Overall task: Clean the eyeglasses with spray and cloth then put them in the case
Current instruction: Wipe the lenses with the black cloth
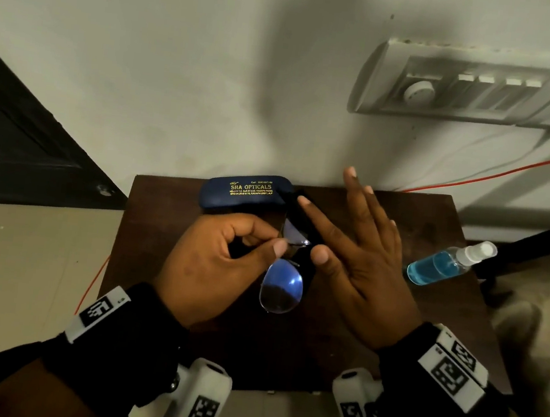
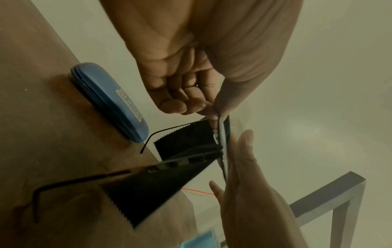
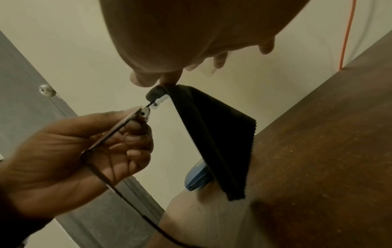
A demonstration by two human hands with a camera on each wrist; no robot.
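Black cloth (image 1: 303,218) hiding one lens, eyeglasses (image 1: 281,288) pinched by left hand (image 1: 216,263)

On the small dark brown wooden table (image 1: 371,339), the closed blue hard-shell glasses case (image 1: 246,192) lies at the back edge by the wall. The clear plastic spray bottle of blue liquid (image 1: 445,263) lies on its side at the right edge. Between them, above the table, the 2 hands hold the thin-framed eyeglasses (image 1: 281,288) and black microfibre cloth (image 1: 303,218), left hand (image 1: 216,263) left of right hand (image 1: 363,259)
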